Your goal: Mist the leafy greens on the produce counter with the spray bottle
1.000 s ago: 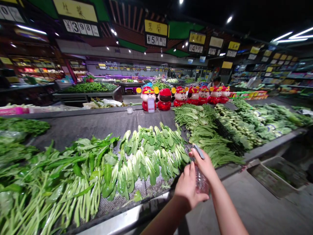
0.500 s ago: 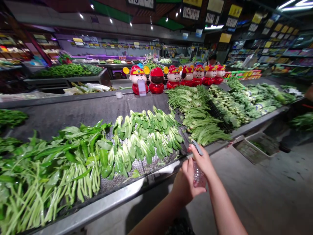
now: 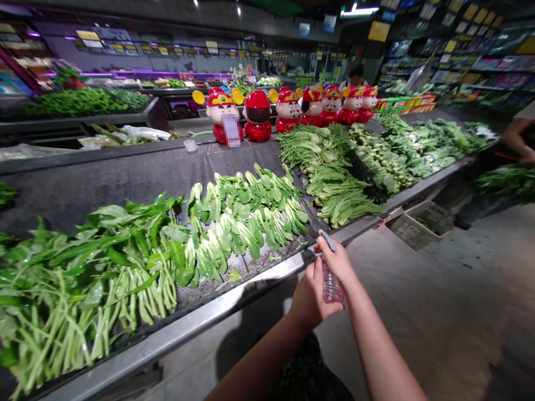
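Both of my hands are together on a clear, ridged spray bottle (image 3: 332, 283) with a grey top, just in front of the display's metal front edge. My right hand (image 3: 336, 262) wraps the bottle's neck, and the grey head sticks out above its fingers. Around the lower body curls my left hand (image 3: 311, 298), its thumb reaching under the base. Nearest the hands, rows of wet bok choy (image 3: 246, 217) lie on the black mesh. To their left spreads a pile of long-stemmed leafy greens (image 3: 125, 267). Narrow-leaved greens (image 3: 334, 178) are heaped to the right.
Several red figurines (image 3: 257, 117) line the back of the display. The metal edge (image 3: 234, 301) runs diagonally before me. On the floor at right stands a crate (image 3: 422, 223). Another person's arm (image 3: 520, 133) is at far right, by a bunch of greens (image 3: 507, 181).
The whole view has shifted, so the display sits higher in the picture. My hands keep the same hold on the spray bottle. More of the other person's arm and greens shows at right.
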The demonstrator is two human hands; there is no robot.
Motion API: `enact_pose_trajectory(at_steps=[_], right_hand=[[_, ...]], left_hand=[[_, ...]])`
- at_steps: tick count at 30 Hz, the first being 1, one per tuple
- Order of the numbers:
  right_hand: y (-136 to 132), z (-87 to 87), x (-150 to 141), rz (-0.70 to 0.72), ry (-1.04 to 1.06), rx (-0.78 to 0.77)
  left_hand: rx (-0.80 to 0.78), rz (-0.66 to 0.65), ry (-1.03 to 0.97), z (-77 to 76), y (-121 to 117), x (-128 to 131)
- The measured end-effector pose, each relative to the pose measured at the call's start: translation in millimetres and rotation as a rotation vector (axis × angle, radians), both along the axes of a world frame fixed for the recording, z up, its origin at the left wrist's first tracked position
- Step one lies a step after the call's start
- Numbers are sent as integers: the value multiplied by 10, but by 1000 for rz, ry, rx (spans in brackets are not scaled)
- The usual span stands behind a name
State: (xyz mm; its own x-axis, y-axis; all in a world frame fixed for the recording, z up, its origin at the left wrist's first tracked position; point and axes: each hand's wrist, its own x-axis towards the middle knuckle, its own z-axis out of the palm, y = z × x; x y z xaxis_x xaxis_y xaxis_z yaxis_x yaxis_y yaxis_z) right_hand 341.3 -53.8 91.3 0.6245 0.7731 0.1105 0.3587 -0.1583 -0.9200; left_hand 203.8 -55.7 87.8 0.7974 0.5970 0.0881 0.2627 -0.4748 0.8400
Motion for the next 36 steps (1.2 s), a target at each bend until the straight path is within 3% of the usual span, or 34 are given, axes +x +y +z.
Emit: enact_pose_trajectory(at_steps=[7, 11, 15, 24, 36], right_hand=[[-30, -88, -147, 31, -28, -75], [-18, -97, -263, 19, -47, -112], [50, -22, -305, 46, -59, -89], [401, 308, -214, 58, -24, 136], [749, 608, -109, 57, -97, 185]], left_hand=[[-18, 17, 13, -179, -66, -149], [-34, 37, 61, -170, -77, -237], [9, 65, 91, -53, -22, -276], [169, 113, 121, 257, 314, -194], [197, 105, 76, 546, 645, -101]])
